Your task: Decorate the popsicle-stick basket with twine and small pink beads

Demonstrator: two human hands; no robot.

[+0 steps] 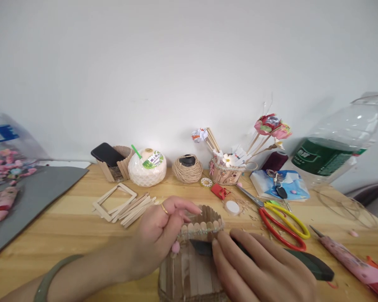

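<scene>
Clearly, the stick box (190, 272) sits on the bench (66, 235) straight in front of the person, with its side of flat wooden strips below and between both hands. The right hand (261, 266) has its fingers closed around a knife (201, 247), whose dark green handle sticks out to the right behind the hand. The dark blade points left, over the upper part of that side, just below the scalloped rim; whether it touches the wood, I cannot tell. On the other side, the left hand (164, 224) is at the upper left edge of the box. Its fingers are bent, one reaching across toward the rim, with the thumb beneath; whether they grip anything, I cannot tell. A small pink ball (175, 247) shows just under that hand, against the box. Loose craft sticks (138, 212) lie beyond the left hand, next to a square stick frame (113, 201). Scissors (282, 222) with red and yellow handles rest beyond the right hand.
</scene>
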